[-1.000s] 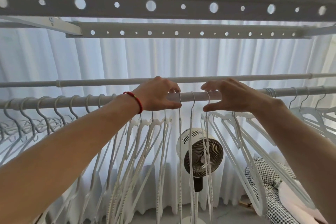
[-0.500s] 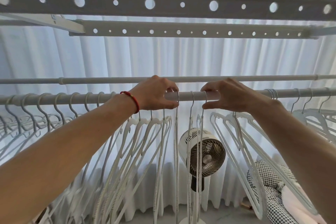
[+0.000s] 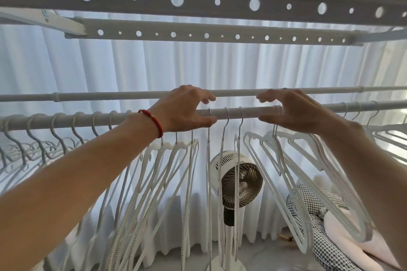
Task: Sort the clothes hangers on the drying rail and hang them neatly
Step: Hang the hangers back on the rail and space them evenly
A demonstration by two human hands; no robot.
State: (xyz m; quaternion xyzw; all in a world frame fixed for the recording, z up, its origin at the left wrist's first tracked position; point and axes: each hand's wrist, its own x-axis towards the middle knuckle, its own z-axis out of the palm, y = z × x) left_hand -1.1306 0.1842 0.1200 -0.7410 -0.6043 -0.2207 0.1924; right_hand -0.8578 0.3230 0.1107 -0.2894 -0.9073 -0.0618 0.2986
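Observation:
A grey drying rail (image 3: 233, 113) crosses the view at hand height and carries many white hangers. My left hand (image 3: 187, 110), with a red band at its wrist, straddles the rail, fingers spread above and thumb below, gripping nothing. My right hand (image 3: 293, 112) mirrors it, spread around the rail over a pair of hooks (image 3: 278, 110). Between the hands three thin hangers (image 3: 226, 121) hang edge-on and evenly spaced. A bunch of white hangers (image 3: 171, 160) hangs under my left wrist. More angled hangers (image 3: 275, 160) hang under my right hand.
A second, thinner rail (image 3: 110, 95) runs behind. Two perforated bars (image 3: 198, 0) pass overhead. Grey-hooked hangers (image 3: 55, 125) crowd the left end, others the far right (image 3: 387, 136). A standing fan (image 3: 240, 182), checkered fabric (image 3: 308, 204) and a white curtain (image 3: 220, 66) lie beyond.
Both hands have let go of the hooks that they pinched on the rail and spread their fingers. The three middle hangers now hang apart and swing slightly.

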